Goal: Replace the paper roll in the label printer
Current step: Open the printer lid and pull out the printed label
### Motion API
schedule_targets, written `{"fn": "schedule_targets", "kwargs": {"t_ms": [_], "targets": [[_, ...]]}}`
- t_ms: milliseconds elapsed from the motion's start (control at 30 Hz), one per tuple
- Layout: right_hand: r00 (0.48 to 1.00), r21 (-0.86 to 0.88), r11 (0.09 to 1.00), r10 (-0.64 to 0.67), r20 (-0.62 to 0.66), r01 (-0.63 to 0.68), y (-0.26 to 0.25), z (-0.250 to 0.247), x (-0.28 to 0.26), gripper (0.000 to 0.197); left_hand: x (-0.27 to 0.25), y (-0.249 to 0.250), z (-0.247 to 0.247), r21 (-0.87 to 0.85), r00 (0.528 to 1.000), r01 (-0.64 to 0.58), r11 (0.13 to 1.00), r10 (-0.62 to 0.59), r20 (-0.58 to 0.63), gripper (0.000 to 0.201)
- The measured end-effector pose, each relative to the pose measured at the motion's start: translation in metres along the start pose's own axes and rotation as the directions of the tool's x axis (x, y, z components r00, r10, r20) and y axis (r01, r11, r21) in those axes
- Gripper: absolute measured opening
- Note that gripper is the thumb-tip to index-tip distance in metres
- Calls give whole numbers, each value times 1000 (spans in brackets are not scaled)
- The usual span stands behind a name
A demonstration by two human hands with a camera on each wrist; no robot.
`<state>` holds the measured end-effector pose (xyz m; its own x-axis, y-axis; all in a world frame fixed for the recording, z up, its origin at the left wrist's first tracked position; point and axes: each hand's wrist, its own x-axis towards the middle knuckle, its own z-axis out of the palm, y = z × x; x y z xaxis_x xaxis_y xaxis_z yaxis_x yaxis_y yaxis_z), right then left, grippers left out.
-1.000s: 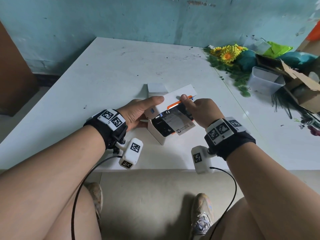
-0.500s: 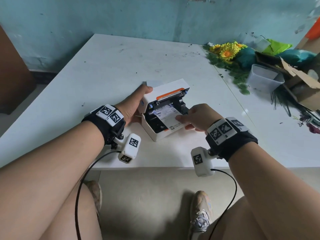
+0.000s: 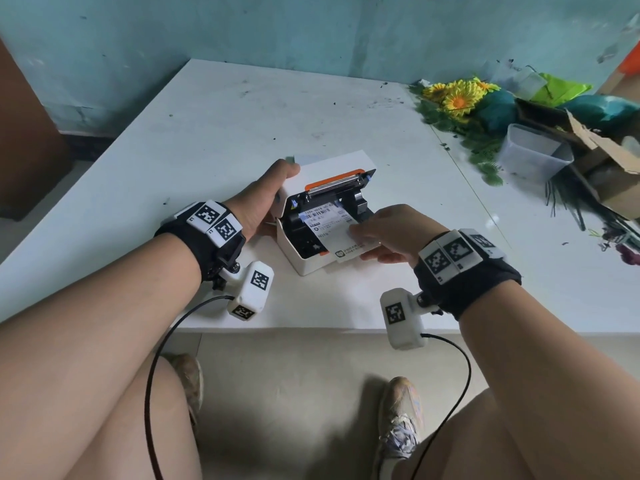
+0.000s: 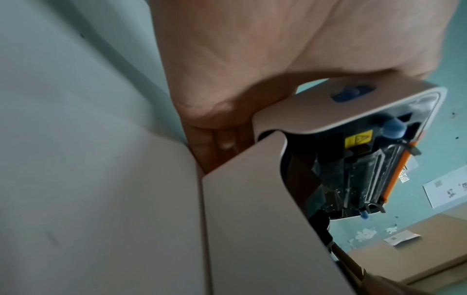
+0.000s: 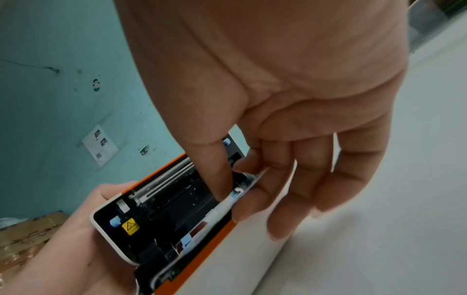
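A white label printer [image 3: 300, 263] with orange trim stands mid-table, its lid [image 3: 334, 167] swung open toward the back. My left hand [image 3: 277, 188] grips the lid's left side; in the left wrist view the thumb lies over the lid [image 4: 316, 107]. A printed label strip [image 3: 323, 228] runs from the bay out over the front. My right hand [image 3: 360, 242] pinches its right edge between thumb and fingers, shown as the strip [image 5: 227, 203] in the right wrist view. The roll itself is hidden inside the bay.
A small white sheet [image 3: 306, 157] lies just behind the printer. Artificial sunflowers [image 3: 457, 98], a clear plastic tub [image 3: 533, 154] and a torn cardboard box [image 3: 616, 174] crowd the right side. The table's front edge [image 3: 311, 329] is near my wrists.
The lid has swung back from nearly closed to open, held by my left hand. My right hand has left the lid's edge, come down and taken hold of the label strip.
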<state>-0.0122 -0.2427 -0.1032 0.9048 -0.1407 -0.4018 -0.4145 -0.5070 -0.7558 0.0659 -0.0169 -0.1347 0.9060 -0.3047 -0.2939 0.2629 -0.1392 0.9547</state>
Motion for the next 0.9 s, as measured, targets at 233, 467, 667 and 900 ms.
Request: {"fn": "schedule_targets", "kwargs": {"t_ms": [233, 467, 667, 900], "targets": [[999, -7, 999, -45, -13, 45, -7, -2, -8, 13, -3, 1, 0, 30, 1000, 1, 1000, -1, -9, 58], [995, -25, 998, -61, -81, 59, -10, 6, -13, 20, -4, 1, -2, 36, 1000, -21, 999, 22, -14, 66], [997, -203, 977, -70, -38, 61, -12, -13, -32, 39, -3, 4, -9, 155, 995, -68, 986, 77, -56, 101], [913, 139, 935, -275, -303, 327, -7, -34, -52, 14, -10, 7, -10, 159, 990, -126, 979, 133, -37, 69]]}}
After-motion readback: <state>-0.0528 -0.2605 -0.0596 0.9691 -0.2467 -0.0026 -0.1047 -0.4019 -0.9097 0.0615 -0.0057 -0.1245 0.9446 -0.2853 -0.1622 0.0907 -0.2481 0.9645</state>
